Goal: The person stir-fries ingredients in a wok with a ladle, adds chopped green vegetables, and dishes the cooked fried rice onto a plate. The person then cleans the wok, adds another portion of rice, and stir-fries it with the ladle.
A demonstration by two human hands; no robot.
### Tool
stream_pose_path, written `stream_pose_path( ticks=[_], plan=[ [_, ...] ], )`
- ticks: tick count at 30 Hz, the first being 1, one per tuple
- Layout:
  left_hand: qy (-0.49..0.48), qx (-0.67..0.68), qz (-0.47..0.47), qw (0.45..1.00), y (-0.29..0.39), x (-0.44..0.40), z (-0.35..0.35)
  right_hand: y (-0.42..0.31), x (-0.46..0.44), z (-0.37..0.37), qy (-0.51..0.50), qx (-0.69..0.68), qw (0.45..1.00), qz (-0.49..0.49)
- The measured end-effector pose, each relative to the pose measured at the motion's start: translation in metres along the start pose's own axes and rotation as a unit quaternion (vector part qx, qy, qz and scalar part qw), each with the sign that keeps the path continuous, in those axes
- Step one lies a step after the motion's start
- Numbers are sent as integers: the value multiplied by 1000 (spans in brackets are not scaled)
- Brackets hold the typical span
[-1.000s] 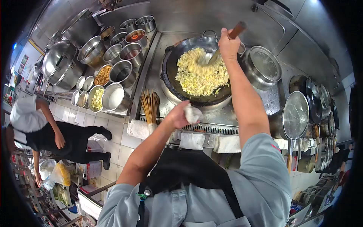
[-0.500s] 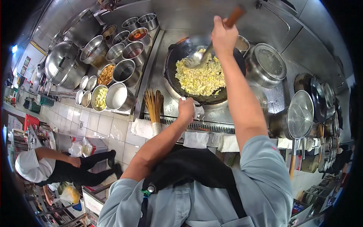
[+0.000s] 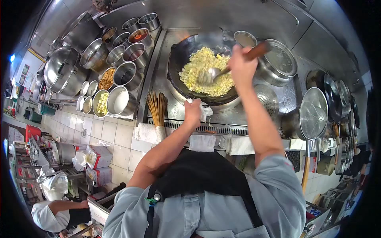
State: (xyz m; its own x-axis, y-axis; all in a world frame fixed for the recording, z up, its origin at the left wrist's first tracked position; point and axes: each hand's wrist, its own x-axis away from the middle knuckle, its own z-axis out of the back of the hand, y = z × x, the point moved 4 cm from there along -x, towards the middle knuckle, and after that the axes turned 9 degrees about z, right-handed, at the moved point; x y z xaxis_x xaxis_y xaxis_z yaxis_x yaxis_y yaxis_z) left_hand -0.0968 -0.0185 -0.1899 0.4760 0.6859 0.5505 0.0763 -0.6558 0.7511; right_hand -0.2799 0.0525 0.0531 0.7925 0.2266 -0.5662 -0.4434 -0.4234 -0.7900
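We see the fried rice [image 3: 206, 65] lying in the wok [image 3: 177, 61], which sits on the stove [image 3: 174, 115], nearer its left edge than its right. Our right hand [image 3: 242, 67] has its fingers wrapped round the ladle [image 3: 214, 72], whose blurred bowl is in the rice. Our left hand [image 3: 193, 110] clutches a white cloth [image 3: 205, 112] at the wok's front rim; whether the fingers pinch the rim, we cannot tell. Stirring is, we judge, the step in hand; the next move calls for a steady wok and a low ladle.
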Motion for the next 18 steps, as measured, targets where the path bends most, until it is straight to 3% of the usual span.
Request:
stream_pose_path(
  ticks=[1,3,7,8,9,10,11,12,16,17,18],
  plan=[
    [-2,0,48,999,6,13,-1,19,-35,18,-3,25,1000,10],
    [-8,4,137,991,29,27,3,-15,-75,35,54,2,998,24],
    [-155,35,248,956,42,16,17,-50,-78,36,89,-13,990,112],
    [-147,34,278,949,44,10,16,-19,-66,35,75,10,991,107],
    [-147,14,288,946,43,3,13,41,-56,38,66,109,972,199],
    [-149,-5,296,943,42,-4,9,74,-29,37,44,27,987,155],
    [-151,-23,303,941,42,-8,5,50,0,27,23,6,998,60],
    [-123,-59,247,959,52,5,-4,36,15,21,9,-40,998,53],
    [-128,-45,226,965,20,-13,-1,-14,41,22,15,-51,999,7],
    [-191,-77,304,930,15,-2,0,-29,37,25,17,-51,998,-27],
    [-111,-47,268,956,35,58,-7,-58,28,26,22,-55,997,-58]
  ],
)
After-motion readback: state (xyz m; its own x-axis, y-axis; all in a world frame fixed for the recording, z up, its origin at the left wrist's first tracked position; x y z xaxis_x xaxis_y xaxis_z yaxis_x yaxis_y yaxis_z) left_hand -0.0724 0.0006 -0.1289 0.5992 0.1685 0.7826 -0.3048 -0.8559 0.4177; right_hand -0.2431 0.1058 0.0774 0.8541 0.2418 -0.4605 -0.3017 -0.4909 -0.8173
